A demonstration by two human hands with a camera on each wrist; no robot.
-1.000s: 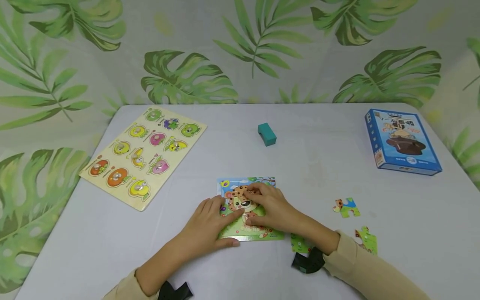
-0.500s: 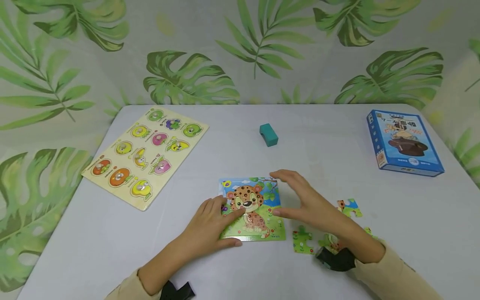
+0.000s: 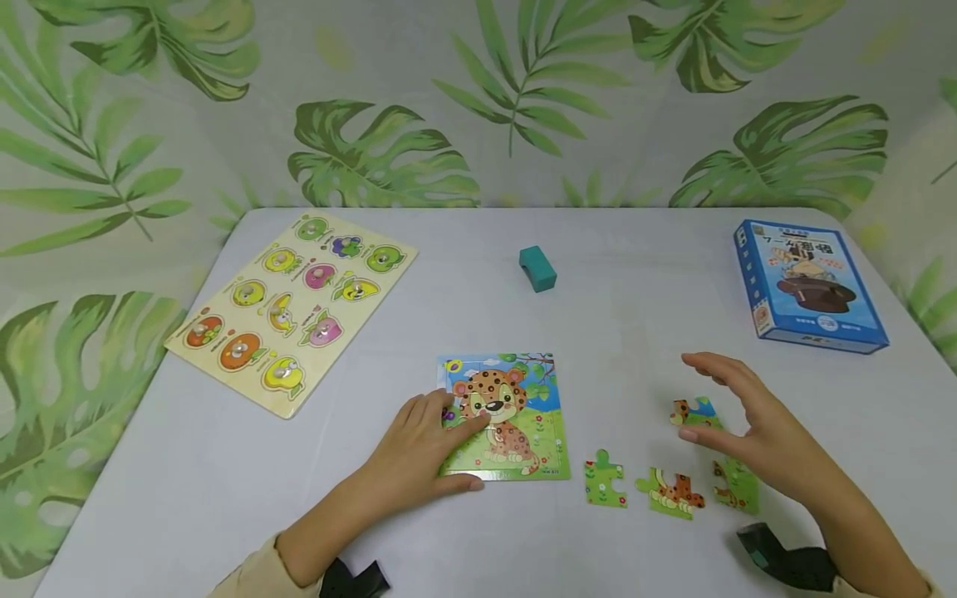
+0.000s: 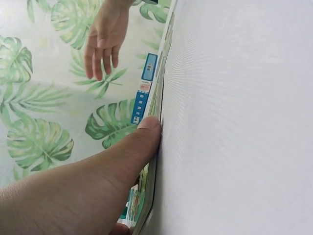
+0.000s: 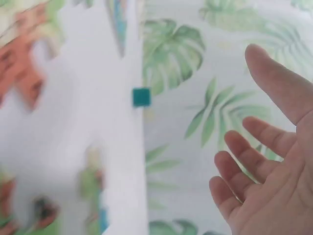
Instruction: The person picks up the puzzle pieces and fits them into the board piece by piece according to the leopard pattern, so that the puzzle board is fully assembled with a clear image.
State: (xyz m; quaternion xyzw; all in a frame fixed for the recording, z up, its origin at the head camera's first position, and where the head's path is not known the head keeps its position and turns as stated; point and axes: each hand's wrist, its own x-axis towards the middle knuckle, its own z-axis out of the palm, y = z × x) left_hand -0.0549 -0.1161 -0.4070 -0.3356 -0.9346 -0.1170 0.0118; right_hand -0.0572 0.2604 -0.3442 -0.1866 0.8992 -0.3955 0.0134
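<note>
A leopard puzzle board (image 3: pixel 516 399) lies at the middle of the table. My left hand (image 3: pixel 411 448) rests on its left side, fingers fairly straight, the thumb at the near edge; the left wrist view shows that thumb (image 4: pixel 132 147) against the board's edge. My right hand (image 3: pixel 777 440) hovers with spread fingers and holds nothing, over a blue-and-green piece (image 3: pixel 703 409) and a green piece (image 3: pixel 740 488). Nearer the board lie a flowered green piece (image 3: pixel 604 483) and a spotted piece (image 3: pixel 673 496). In the right wrist view the right hand (image 5: pixel 264 176) has its fingers apart.
At the left lies a wooden fruit board (image 3: pixel 299 307). A teal block (image 3: pixel 538 268) stands behind the puzzle board, and a blue box (image 3: pixel 811 286) lies at the back right. A patterned cloth (image 3: pixel 553 100) hangs behind the table.
My right hand has lifted off the puzzle board and moved right, over the loose pieces, uncovering several of them. The left hand has stayed on the board.
</note>
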